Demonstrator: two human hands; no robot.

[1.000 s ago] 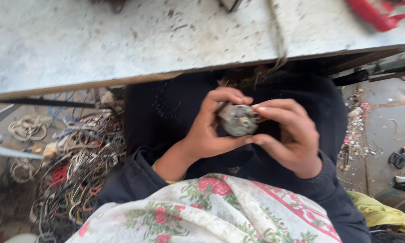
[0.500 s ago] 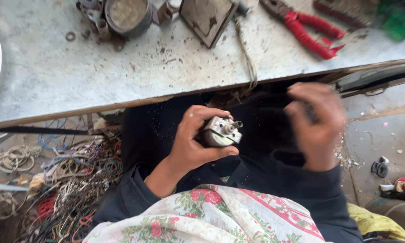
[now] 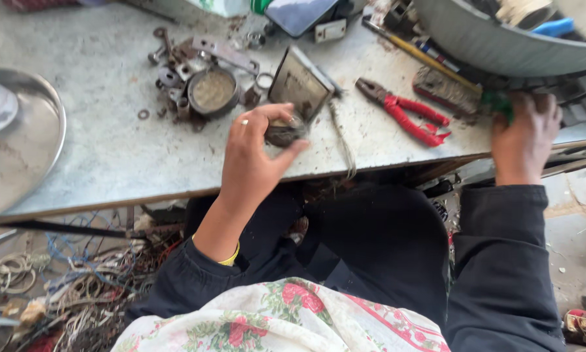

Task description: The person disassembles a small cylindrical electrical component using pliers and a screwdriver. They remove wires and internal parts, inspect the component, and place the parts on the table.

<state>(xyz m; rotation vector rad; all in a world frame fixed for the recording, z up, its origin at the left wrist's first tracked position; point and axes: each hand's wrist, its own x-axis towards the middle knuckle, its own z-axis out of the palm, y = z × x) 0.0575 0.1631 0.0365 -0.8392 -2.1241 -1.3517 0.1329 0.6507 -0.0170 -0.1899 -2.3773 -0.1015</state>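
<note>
Metal dish (image 3: 45,140): lying at the far left edge of the grey worktable (image 3: 110,156), partly out of frame.
Wire tangle (image 3: 52,293): piling on the floor below the table's left side.
Loose hardware (image 3: 172,72): scattering around a round rusty cup (image 3: 215,90), well behind the left hand.
Left hand (image 3: 254,160): reaching over the table's front edge, fingers and thumb closing around a small round dark metal part (image 3: 285,130); ring showing on one finger.
Small round dark metal part: resting on or just above the tabletop, near the front edge, just before a tilted flat metal plate (image 3: 301,83).
Red-handled pliers (image 3: 407,114): lying between the two hands, untouched.
Wire brush (image 3: 446,91): lying just beyond the pliers.
Right hand (image 3: 524,140): pressing on the table's right end, touching a green object (image 3: 498,104); grasp impossible to tell.
</note>
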